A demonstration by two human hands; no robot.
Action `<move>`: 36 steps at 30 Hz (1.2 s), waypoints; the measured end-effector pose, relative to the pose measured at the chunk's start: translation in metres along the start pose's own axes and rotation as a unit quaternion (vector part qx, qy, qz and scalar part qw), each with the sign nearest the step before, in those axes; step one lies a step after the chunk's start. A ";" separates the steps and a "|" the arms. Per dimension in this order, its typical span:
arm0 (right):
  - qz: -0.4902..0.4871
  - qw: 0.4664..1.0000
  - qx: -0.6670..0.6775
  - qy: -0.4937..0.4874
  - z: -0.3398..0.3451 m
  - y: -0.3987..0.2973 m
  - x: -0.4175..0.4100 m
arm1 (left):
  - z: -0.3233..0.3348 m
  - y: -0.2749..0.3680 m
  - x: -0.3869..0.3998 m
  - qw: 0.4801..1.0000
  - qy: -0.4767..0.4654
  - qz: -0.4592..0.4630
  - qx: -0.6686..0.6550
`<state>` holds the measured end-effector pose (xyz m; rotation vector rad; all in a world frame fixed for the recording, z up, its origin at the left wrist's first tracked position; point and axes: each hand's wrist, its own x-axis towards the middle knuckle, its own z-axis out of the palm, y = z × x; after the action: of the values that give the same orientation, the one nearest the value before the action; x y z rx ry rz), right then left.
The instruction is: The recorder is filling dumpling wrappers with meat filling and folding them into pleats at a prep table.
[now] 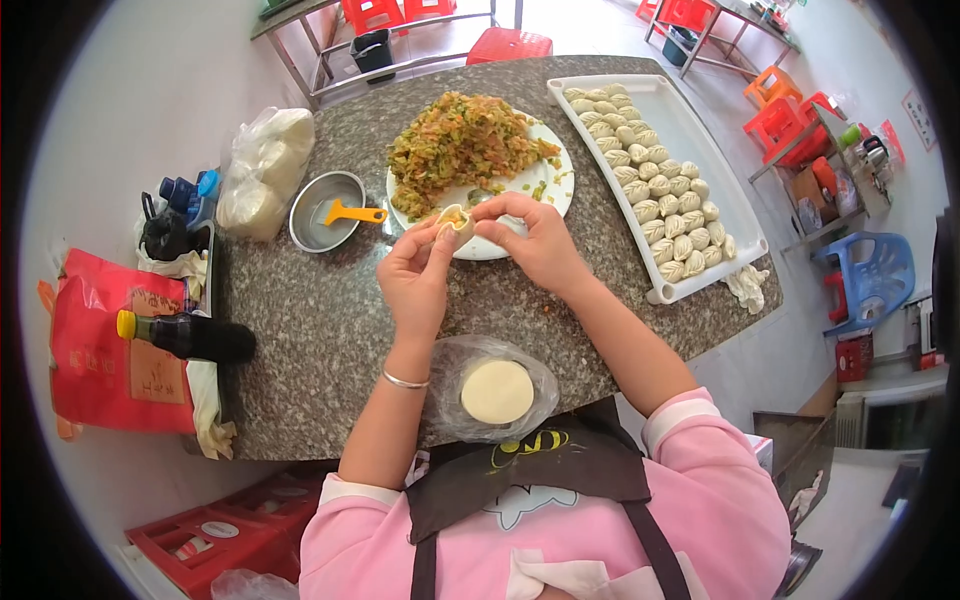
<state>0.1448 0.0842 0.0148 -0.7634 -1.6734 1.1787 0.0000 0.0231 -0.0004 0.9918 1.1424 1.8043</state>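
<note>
My left hand (417,279) holds a partly folded dumpling (455,218) with orange filling showing in its opening. The fingers of my right hand (534,238) are at the dumpling's right edge; whether they pinch the dough I cannot tell. Just beyond is a white plate (559,161) heaped with chopped vegetable filling (457,146), and part of a spoon (478,196) shows at the near side of the heap. Close to my body, a stack of round dough wrappers (497,391) lies in a clear plastic bag (450,367). Rows of pleated dumplings (645,189) fill much of a white tray (739,202) at the right.
A metal bowl (307,217) with a yellow-handled brush (356,213) stands left of the plate. Behind it sits a plastic bag of dough wrappers (262,176). A dark bottle (202,336) and a red bag (97,352) are at the left edge. A crumpled cloth (748,288) lies by the tray's corner.
</note>
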 end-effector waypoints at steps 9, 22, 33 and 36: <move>-0.037 0.998 -0.051 -0.031 -0.003 -0.004 -0.001 | -0.001 0.000 -0.003 0.999 -0.019 -0.003 0.027; -0.032 0.998 -0.047 -0.021 -0.001 0.002 -0.002 | 0.003 0.001 -0.005 0.999 -0.020 -0.032 0.015; 0.058 0.994 -0.014 -0.092 -0.018 -0.003 0.003 | 0.000 0.004 -0.003 0.993 -0.113 -0.007 0.016; 0.027 0.996 -0.055 -0.068 -0.011 -0.001 0.000 | 0.001 0.004 -0.005 0.996 -0.062 -0.058 0.021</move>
<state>0.1551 0.0881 0.0171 -0.8165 -1.8529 1.2069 0.0020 0.0182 0.0029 1.0272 1.1416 1.6103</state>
